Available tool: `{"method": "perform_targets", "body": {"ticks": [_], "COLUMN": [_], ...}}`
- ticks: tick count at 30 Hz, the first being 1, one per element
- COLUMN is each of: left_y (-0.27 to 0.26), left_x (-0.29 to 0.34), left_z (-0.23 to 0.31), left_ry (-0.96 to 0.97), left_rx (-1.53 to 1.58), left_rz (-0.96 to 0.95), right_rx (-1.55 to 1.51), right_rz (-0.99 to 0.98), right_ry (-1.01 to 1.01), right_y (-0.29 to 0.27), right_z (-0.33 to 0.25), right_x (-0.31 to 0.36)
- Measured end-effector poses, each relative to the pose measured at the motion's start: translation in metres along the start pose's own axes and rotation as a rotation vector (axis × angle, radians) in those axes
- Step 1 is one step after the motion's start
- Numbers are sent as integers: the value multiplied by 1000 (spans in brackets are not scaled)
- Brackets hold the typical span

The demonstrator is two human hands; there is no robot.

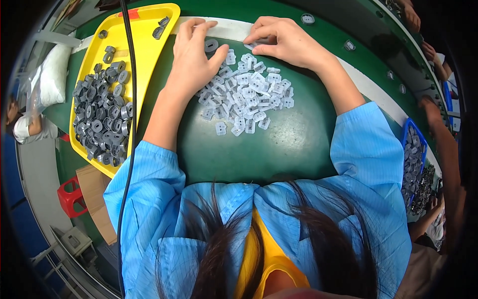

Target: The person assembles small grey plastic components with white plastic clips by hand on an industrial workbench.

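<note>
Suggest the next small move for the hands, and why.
Probably carry the pale piece left toward the gray ring. The right hand appears to pinch that piece at its fingertips, while the ring sits apart from it, between the spread thumb and fingers of the left hand.

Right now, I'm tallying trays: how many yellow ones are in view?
1: the yellow tray, left of the left hand, holding grey rings. Others could be hidden.
</note>
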State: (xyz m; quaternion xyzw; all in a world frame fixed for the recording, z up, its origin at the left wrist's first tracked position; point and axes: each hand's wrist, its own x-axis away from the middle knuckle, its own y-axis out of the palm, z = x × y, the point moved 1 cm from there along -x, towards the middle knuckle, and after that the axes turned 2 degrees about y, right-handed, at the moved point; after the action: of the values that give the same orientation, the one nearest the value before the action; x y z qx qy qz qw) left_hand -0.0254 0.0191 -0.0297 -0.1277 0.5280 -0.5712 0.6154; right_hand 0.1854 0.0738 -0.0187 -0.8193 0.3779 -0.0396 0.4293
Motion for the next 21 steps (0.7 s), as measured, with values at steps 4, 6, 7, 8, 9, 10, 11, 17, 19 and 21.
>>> {"method": "perform_targets", "body": {"ticks": [4, 6, 7, 8, 9, 10, 11, 17, 19, 21], "left_y": [-17, -16, -17, -17, -16, -14, -12, 8, 10, 14], "left_x": [9, 12, 13, 10, 5, 1, -3, -18, -15, -13], "left_z": [5, -1, -2, 1, 5, 9, 9, 22, 25, 26], "left_ry": [-9, -28, -54, 1, 3, -153, -308, -575, -531, -492], "left_rx": [66, 114, 158, 57, 55, 165, 276, 1211, 1121, 1061], "left_rz": [11, -49, -98, -105, -104, -99, -92, -90, -45, -35], "right_rx": [72, 105, 77, 52, 51, -203, -459, -427, -422, -420], "right_rz": [85, 135, 157, 180, 182, 234, 283, 269, 248, 220], "right_ry": [-46, -63, 11, 87, 85, 264, 443, 449, 448, 443], "right_y": [4, 5, 3, 0, -1, -3, -5, -13, -10, -4], "right_z": [6, 6, 5, 4, 3, 5, 6, 5, 2, -3], "right_x": [-1, 0, -1, -1, -1, -2, -2, 6, 8, 9]}}
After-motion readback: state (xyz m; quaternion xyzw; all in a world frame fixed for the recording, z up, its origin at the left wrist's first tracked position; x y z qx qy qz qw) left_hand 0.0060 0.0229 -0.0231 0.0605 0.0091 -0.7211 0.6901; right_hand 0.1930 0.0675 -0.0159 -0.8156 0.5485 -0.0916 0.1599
